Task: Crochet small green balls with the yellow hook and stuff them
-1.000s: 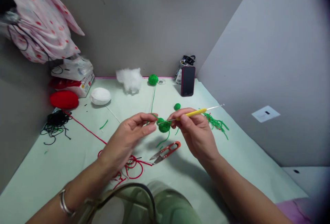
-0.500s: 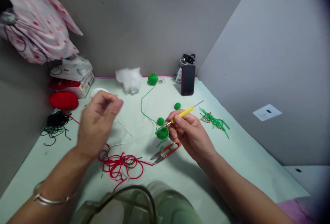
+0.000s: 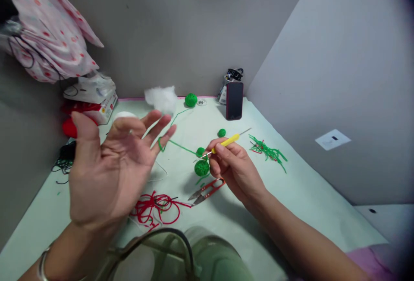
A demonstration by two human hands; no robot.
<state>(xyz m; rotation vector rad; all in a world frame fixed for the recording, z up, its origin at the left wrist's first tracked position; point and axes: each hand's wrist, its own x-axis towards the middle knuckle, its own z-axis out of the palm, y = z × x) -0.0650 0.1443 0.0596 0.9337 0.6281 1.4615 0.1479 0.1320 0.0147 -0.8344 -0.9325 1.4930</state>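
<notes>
My right hand [image 3: 237, 164] is closed round a crochet hook [image 3: 230, 140] with a yellow handle, its metal tip pointing left. Just below that tip is a small green crocheted ball [image 3: 202, 168], close to my fingers; whether they pinch it I cannot tell. Palm up and fingers spread, my left hand [image 3: 111, 173] has green yarn [image 3: 181, 145] looped round its little finger. The strand runs right toward the hook and back toward a green yarn ball [image 3: 191, 100]. Orange-handled thread snips [image 3: 207, 191] lie under my right hand.
Smaller green balls [image 3: 221, 132] sit near the hook. Red yarn [image 3: 158, 205] lies tangled in front, green scraps [image 3: 268, 149] at right. White stuffing [image 3: 161, 99] and a propped phone [image 3: 234, 101] stand at the back. A clear greenish container [image 3: 213, 257] is at the near edge.
My left hand has turned palm up and opened its fingers, with the green yarn now looped on the little finger and drawn toward it. My right hand keeps the hook nearly in place.
</notes>
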